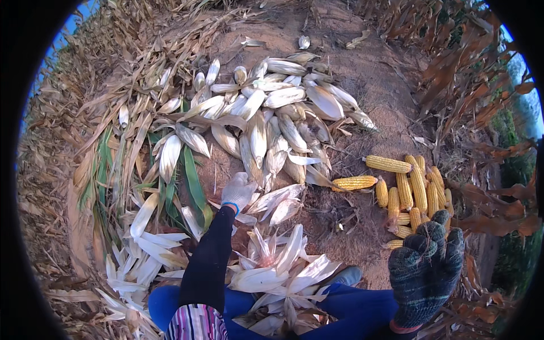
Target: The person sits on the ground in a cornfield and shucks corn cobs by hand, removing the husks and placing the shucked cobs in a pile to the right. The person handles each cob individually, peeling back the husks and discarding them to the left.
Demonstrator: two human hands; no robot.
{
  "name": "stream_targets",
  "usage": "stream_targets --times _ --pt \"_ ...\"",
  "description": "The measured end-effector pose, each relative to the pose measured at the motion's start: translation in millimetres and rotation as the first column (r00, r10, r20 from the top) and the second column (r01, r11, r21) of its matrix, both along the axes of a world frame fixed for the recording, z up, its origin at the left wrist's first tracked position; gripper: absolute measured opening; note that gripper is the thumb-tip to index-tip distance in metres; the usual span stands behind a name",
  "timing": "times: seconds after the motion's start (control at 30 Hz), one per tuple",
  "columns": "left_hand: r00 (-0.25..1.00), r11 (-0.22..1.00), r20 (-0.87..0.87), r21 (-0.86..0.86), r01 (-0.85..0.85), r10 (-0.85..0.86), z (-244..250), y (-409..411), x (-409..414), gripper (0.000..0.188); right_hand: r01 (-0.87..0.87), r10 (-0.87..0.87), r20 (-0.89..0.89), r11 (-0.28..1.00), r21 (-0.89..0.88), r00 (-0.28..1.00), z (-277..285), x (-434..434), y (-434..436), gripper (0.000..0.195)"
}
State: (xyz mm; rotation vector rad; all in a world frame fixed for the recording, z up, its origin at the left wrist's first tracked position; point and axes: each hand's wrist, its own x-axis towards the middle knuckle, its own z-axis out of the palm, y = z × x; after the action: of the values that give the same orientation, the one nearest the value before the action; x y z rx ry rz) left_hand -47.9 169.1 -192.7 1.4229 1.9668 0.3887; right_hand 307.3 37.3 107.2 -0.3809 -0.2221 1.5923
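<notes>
My left hand [239, 190], in a pale knit glove with a blue cuff edge, reaches to the lower edge of a heap of corn ears in dry husks [280, 95]; its fingertips are near a husk, and whether they grip anything is unclear. My right hand [426, 263], in a dark green knit glove, is raised at the lower right with its fingers apart and nothing in it. Just beyond it lies a pile of husked yellow corn cobs [418, 189]. One yellow cob [354, 183] lies to the left of that pile, near the husk heap.
Stripped husks [276, 267] lie between my blue-trousered legs, and more husks [144, 250] spread to the left. Green leaves [193, 182] and dry stalks [140, 85] lie at the left of the heap. A shoe [346, 276] shows beside the husks. Dry corn plants [488, 85] stand at the right.
</notes>
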Motion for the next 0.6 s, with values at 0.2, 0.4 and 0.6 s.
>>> stream_targets --times 0.2,0.4,0.6 --pt "0.965 0.971 0.173 0.103 -0.218 0.198 -77.4 -10.3 12.3 0.066 0.003 -0.007 -0.026 0.989 -0.149 1.0 9.9 14.3 -1.2 0.038" --pt "0.805 0.986 -0.575 0.017 -0.164 0.144 -57.1 -19.0 47.5 0.044 -0.049 0.051 0.012 0.99 -0.134 0.999 11.4 18.8 1.9 0.035" --pt "0.812 0.978 -0.551 0.176 -0.114 0.193 -58.3 -50.5 34.9 0.039 -0.021 0.016 -0.026 0.981 -0.194 1.0 18.0 6.3 5.4 0.035"
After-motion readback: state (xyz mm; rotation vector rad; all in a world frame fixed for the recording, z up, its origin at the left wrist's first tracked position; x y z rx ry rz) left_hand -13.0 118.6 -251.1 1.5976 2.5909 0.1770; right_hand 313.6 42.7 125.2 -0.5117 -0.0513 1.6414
